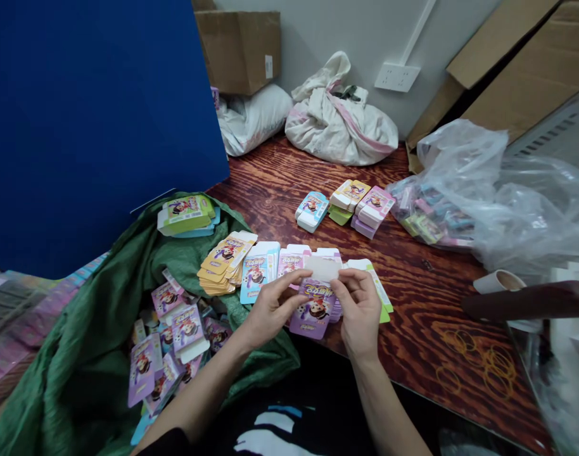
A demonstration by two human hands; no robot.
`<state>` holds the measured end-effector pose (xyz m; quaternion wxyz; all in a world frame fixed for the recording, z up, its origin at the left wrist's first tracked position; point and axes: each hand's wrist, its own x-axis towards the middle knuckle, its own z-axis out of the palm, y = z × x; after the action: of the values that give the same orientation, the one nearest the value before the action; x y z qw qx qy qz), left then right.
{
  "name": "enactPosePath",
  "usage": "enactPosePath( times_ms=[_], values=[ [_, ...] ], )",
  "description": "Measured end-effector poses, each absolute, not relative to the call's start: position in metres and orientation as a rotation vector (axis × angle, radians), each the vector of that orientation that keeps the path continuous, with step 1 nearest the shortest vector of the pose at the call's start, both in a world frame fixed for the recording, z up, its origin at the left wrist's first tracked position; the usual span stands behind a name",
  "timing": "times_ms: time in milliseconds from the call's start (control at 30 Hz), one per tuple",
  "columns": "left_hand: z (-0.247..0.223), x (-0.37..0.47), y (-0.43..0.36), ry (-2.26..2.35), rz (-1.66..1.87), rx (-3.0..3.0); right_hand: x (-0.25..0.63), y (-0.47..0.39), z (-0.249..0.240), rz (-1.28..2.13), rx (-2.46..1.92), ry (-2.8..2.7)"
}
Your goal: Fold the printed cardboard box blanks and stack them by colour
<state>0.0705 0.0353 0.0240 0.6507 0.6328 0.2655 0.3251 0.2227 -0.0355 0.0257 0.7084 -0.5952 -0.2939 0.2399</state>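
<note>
Both hands hold a purple printed card box (313, 310), flattened, with a white flap at its top, at the table's front edge. My left hand (280, 301) pinches its upper left edge between thumb and fingers. On the upper right, my right hand (358, 304) grips it the same way. Just behind lie stacks of flat boxes: an orange stack (225, 259), a blue stack (258, 272), a pink stack (292, 258), and a green one (382, 291) partly behind my right hand. A purple stack is mostly hidden by the held box.
A green sack (80, 354) at left holds loose boxes (187, 329); more stacks (187, 212) rest on it. Bundled boxes (350, 195) stand farther back. A clear plastic bag (465, 171), a paper cup (498, 282) and rubber bands (498, 367) are at right. A blue panel (99, 120) blocks the left.
</note>
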Motion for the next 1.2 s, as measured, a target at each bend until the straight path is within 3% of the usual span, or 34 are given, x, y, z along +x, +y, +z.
enactPosePath(
  times_ms=[800, 1200],
  values=[
    [0.019, 0.06, 0.041, 0.639, 0.546, 1.346, 0.251, -0.035, 0.042, 0.898, -1.354, -1.104],
    [0.018, 0.057, 0.038, 0.619, 0.49, 1.518, 0.245, -0.031, 0.038, 0.826, -1.464, -1.022]
  ],
)
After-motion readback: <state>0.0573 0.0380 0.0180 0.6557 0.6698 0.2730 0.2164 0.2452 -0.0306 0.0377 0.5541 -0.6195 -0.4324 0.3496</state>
